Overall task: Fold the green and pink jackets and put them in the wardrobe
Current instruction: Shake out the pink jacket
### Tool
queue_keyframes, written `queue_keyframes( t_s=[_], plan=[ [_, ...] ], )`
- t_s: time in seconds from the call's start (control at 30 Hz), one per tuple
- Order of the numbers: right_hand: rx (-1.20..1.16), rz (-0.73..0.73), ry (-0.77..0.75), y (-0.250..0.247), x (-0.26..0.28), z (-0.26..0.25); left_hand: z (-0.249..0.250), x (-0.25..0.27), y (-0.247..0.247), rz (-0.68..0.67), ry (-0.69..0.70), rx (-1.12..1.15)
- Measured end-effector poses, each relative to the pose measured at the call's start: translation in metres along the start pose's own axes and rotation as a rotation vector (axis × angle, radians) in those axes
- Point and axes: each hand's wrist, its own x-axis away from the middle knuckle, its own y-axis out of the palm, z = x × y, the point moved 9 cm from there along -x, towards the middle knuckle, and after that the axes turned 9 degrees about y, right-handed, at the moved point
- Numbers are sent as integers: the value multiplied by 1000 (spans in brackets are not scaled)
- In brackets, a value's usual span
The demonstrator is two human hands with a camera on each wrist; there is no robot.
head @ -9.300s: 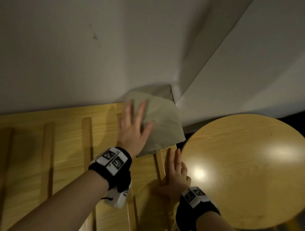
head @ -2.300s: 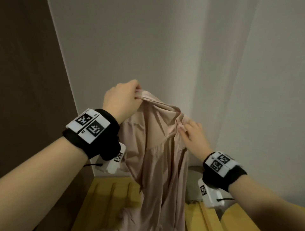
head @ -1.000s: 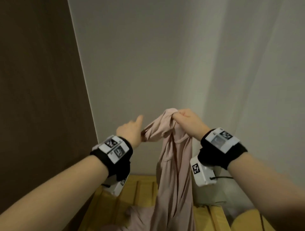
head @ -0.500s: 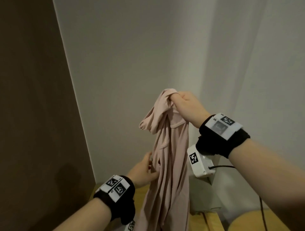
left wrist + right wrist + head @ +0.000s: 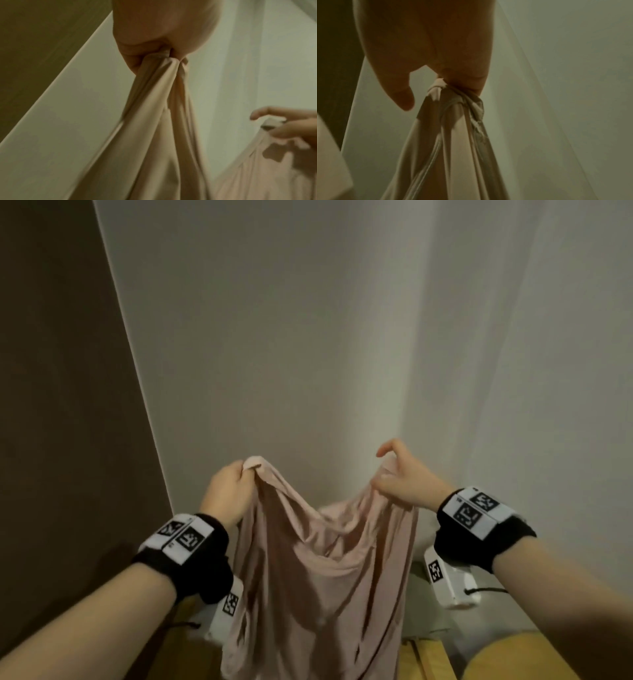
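The pink jacket (image 5: 318, 570) hangs in the air between my two hands, its top edge sagging in the middle. My left hand (image 5: 233, 487) grips one upper corner in a fist, seen close in the left wrist view (image 5: 154, 54). My right hand (image 5: 397, 481) pinches the other upper corner, with its forefinger lifted free. The right wrist view shows the bunched pink jacket (image 5: 453, 121) under my right hand (image 5: 447, 75). A folded green jacket (image 5: 424, 604) shows partly behind the pink cloth, at the lower right against the wall.
A slatted wooden bench (image 5: 428, 659) lies below the cloth. A round wooden table (image 5: 513, 659) edges in at the lower right. A dark brown panel (image 5: 61, 405) stands on the left, a white wall (image 5: 274, 337) ahead and a pale curtain (image 5: 548, 337) on the right.
My left hand has come up from low on the cloth and taken an upper corner. My right hand has dropped and moved right, so the jacket now spreads wide between both hands.
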Motion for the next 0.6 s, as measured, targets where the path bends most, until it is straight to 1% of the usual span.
queue_keyframes(
  t_s=[0.07, 0.1, 0.2, 0.3, 0.4, 0.53, 0.6],
  plan=[
    [-4, -83, 17, 20, 3, 7, 20, -7, -9, 6, 40, -10],
    [23, -109, -3, 30, 4, 5, 32, -8, -9, 1, 66, -13],
    [62, -128, -128, 54, 12, -16, 62, -5, 1, -52, 136, 3],
    [-69, -150, -206, 70, 20, -41, 78, 3, 16, -72, 178, 38],
    [-218, -160, -243, 78, 24, -57, 82, 11, 32, -120, 198, 66],
    [-229, -100, -301, 75, 23, -63, 69, 16, 35, -165, 158, 275],
    [-201, -57, -285, 70, 19, -59, 66, 21, 36, -215, 168, 303]
  ],
)
